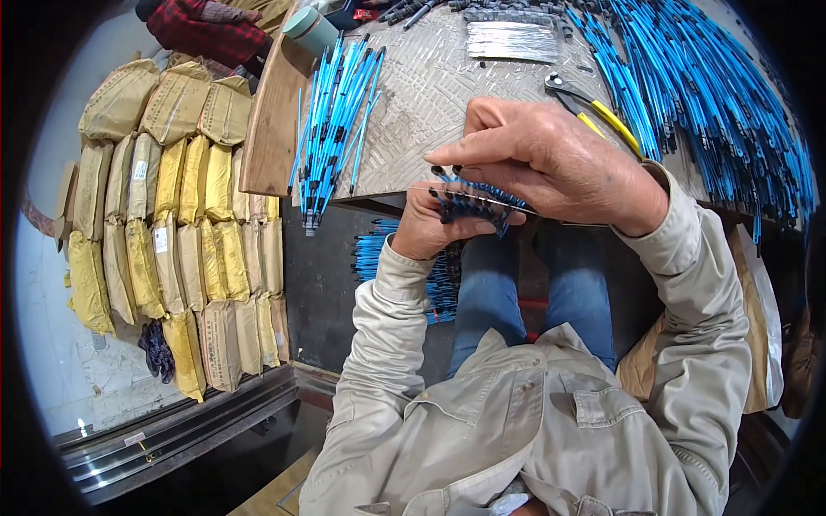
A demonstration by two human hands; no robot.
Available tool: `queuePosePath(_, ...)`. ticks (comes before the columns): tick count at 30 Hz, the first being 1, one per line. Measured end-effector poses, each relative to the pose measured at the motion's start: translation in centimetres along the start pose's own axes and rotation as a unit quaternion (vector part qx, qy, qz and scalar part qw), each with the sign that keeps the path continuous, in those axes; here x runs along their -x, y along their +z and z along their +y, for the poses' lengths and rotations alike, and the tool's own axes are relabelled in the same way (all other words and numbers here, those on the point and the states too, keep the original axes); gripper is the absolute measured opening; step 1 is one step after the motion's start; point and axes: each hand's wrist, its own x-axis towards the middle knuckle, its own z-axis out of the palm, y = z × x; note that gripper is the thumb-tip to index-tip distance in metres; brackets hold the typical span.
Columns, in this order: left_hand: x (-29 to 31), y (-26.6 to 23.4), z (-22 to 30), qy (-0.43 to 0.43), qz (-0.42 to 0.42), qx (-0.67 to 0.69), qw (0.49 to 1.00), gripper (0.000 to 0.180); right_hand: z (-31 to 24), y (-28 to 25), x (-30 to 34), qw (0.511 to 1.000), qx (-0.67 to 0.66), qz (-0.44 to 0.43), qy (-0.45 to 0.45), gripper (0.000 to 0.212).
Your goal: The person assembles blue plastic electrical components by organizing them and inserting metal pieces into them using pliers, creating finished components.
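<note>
- Our left hand (430, 225) is wrapped from below around a small bundle of blue tubes with black tips (469, 205), fingers curled shut on it.
- Our right hand (551, 163) comes over the top of that bundle, its thumb and forefinger pinched together right at the black tips; what sits in that pinch, we cannot tell.
- A thin wire (559, 219) runs out sideways from under the right hand, towards the right wrist.
- The bundle sits between both hands, above our lap, just short of the worktop (430, 103) edge.
- Beyond the hands, on the worktop, lies a pair of pliers with yellow handles (594, 112), close to the right hand's knuckles.
- Further out to the left of the hands, a loose sheaf of blue tubes (335, 120) hangs over the worktop edge.
- To the right of the hands, a big heap of blue tubes (705, 95) spreads across the worktop.
- Far left of the hands, yellow sacks (181, 215) are stacked in rows.
- At the worktop's far corner stands a pale green cup (310, 30).
</note>
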Motion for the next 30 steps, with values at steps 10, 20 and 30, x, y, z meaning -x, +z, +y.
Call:
queuePosePath(10, 0.1, 0.4, -0.4, -0.043, 0.037, 0.061, 0.997, 0.033, 0.4, -0.1, -0.1, 1.0, -0.016, 0.019, 0.006, 0.023)
queuePosePath(20, -0.1, 0.1, -0.2, -0.025, 0.024, 0.023, 0.999, 0.032, 0.4, 0.7, -0.4, 0.999, 0.001, 0.05, 0.01, 0.018)
queuePosePath(30, -0.7, 0.4, 0.5, 0.054, 0.011, -0.018, 0.998, 0.025, 0.2, 1.1, -0.6, 0.998, -0.019, 0.065, 0.015, 0.015)
